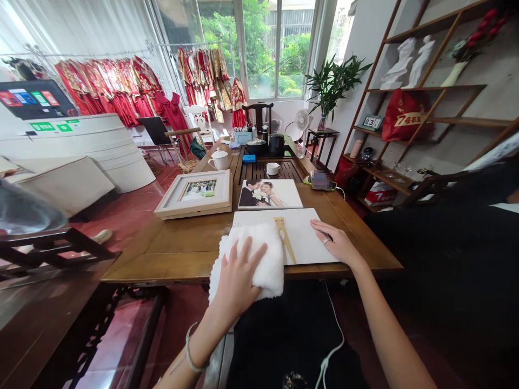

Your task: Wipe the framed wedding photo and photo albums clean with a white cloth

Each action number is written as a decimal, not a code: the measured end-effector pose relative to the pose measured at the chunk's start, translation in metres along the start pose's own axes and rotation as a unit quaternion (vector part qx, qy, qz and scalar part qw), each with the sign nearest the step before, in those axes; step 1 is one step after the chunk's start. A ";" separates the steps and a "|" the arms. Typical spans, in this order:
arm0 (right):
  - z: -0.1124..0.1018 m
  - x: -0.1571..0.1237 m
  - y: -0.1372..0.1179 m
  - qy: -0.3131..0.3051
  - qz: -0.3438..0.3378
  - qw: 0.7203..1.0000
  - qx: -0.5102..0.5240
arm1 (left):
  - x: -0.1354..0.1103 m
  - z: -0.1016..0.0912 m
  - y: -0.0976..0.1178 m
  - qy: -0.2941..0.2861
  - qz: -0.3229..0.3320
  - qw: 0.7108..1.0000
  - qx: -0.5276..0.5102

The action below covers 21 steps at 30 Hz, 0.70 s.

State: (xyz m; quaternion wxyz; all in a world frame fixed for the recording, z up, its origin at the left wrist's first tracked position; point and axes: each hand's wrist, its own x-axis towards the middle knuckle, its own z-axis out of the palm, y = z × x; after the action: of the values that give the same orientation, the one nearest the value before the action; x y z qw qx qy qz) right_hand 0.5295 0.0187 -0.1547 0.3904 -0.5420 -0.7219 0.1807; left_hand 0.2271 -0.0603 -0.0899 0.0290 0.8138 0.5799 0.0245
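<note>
My left hand (241,270) lies spread on a folded white towel (272,258), which overlaps the left part of a white board (306,237) and hangs over the table's front edge. On the board's right side rests my right hand (334,243), fingers stretched out and a ring on one of them. Between the two hands is a yellowish, flat, tapered tool (286,240), lying beside the towel; I cannot tell its exact kind. Just behind the board is a wedding photo panel (270,194), and to its left leans a framed photo (197,192) with a pale wooden frame.
The wooden table (141,248) also bears a white lidded mug (219,159), a white cup (272,169), a dark kettle (276,145) and a phone (323,181) on a cable. A person in dark clothes (446,275) sits at the right. A wooden chair (52,243) stands left.
</note>
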 end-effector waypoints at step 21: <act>0.000 0.001 -0.002 -0.002 -0.003 1.000 -0.009 | 0.110 -0.004 -0.015 -0.003 0.018 1.000 0.004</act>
State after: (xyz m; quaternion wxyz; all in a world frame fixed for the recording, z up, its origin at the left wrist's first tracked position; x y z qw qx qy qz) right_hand 0.5287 0.0188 -0.1529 0.3850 -0.5427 -0.7259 0.1740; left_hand 0.2488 0.0489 -0.0867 0.0268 0.8245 0.5649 0.0203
